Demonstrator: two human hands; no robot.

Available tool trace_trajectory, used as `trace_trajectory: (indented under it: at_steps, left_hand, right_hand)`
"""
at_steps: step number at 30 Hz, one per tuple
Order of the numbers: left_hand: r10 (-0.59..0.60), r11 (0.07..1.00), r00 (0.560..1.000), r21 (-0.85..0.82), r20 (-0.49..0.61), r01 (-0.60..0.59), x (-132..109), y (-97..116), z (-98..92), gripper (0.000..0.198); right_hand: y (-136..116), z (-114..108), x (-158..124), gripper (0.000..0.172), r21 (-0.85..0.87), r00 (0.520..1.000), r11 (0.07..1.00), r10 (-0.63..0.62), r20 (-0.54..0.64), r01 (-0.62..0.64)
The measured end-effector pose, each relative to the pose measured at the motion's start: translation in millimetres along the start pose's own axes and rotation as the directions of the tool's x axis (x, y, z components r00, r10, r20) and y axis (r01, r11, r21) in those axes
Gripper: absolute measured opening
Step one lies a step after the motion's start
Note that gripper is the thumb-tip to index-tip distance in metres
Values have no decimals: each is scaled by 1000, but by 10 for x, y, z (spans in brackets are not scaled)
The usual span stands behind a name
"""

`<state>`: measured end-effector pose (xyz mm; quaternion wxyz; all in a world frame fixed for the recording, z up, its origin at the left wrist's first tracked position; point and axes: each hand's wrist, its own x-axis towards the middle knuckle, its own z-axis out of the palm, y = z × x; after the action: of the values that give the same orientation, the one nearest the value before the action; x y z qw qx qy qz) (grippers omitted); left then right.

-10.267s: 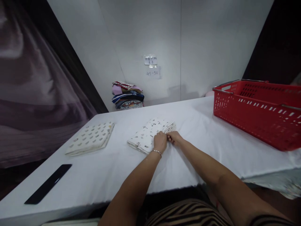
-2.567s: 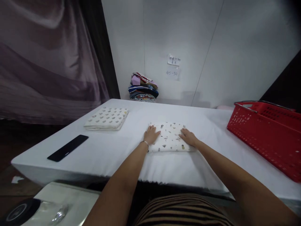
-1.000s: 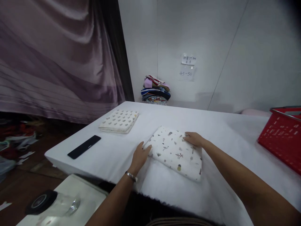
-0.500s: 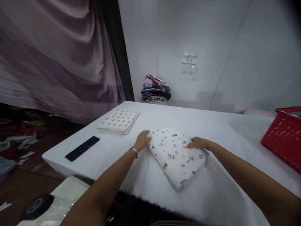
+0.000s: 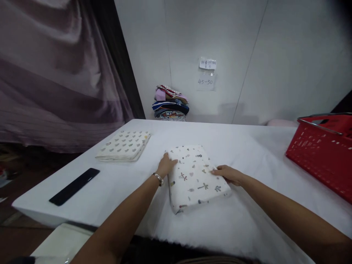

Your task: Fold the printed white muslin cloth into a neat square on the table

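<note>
In front of me is a folded white cloth printed with small palm trees and other motifs. My left hand grips its left edge, thumb on top and the other fingers out of sight beneath or behind. On the opposite edge, my right hand holds the cloth the same way, thumb over the top. The near edge of the bundle appears slightly raised above the white tabletop. A second folded cloth, cream with grey-green motifs, lies apart at the left.
A flat black object lies along the table's left side. The red basket with a metal handle stands at the right. Folded fabrics are stacked beyond the far edge, below paper signs on the wall. A mauve curtain hangs at left.
The printed cloth has turned between my hands, its near corner swinging left so it sits squarer to me. My view has shifted to the right, showing more of the red basket.
</note>
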<state>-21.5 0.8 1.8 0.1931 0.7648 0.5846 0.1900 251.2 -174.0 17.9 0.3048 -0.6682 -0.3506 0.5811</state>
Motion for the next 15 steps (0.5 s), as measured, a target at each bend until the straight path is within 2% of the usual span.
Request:
trace_trajectory:
  at_steps: [2,4,7,9,11,13,15]
  left_hand:
    - [33,999,999,-17,-4,-33,126,125,-75,70]
    - [78,997,997,-7,0,-78,330,250,-167,71]
    - [7,997,998,81,63,-12,594,325,-263,71]
    - [-21,990,998,141,65,12,622,305,-280,64]
    - [89,982,996,169,11,-89,493,288,-266,53]
    - [251,957,968,157,-26,-244,230,329,-226,43]
    - [358,930,934,86,11,-357,-100,449,-168,36]
  right_hand:
    - [61,111,27,42,106,999,994,-23,38,19]
    - [103,315,46,39,252,998,966,-65,25,57]
    - [106,681,29,39,418,991,899,-129,-27,129]
    - [87,855,-19,40,488,984,858,-180,-1,158]
    - [81,932,-86,41,542,977,825,-211,32,160]
    - [96,935,-152,42,571,977,808,-209,51,143]
    - [121,913,-199,40,576,978,808,-199,69,124]
